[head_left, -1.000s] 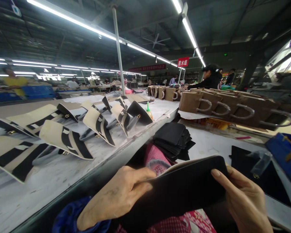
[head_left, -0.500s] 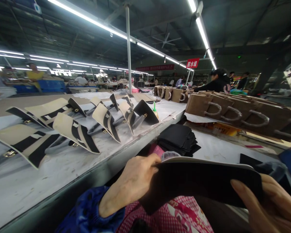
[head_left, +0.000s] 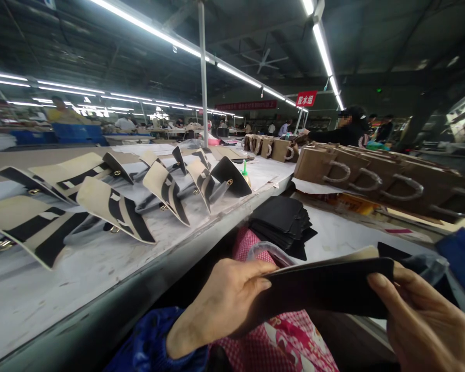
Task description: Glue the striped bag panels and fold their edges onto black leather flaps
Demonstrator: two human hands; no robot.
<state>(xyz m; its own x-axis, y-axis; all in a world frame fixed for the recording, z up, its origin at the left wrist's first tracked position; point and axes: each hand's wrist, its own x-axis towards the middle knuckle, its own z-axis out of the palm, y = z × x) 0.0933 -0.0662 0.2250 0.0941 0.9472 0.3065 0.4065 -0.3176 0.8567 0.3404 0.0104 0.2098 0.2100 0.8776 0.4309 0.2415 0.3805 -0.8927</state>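
Observation:
A black panel with a cream layer behind it (head_left: 325, 287) is stretched between my hands above my lap. My left hand (head_left: 227, 299) pinches its left end, thumb on the black face. At the right end, my right hand (head_left: 422, 310) grips the edge, with the thumb on the front and fingers behind. A plastic-wrapped handle (head_left: 269, 249) curves up behind the panel near my left hand. Just beyond lies a stack of black pieces (head_left: 281, 219). Several cream-and-black bag panels (head_left: 112, 206) with metal clasps stand curled on the table to the left.
The long white-topped table (head_left: 112, 279) runs along my left, its edge close to my left arm. A green-tipped bottle (head_left: 245, 173) stands on it. Rows of brown bags (head_left: 352, 173) with wrapped handles line the right. A person in black (head_left: 352, 129) works behind them.
The panel's right end has moved left and looks narrower, with my right hand shifting along with it. My left hand has moved slightly right and its thumb now shows on the black face.

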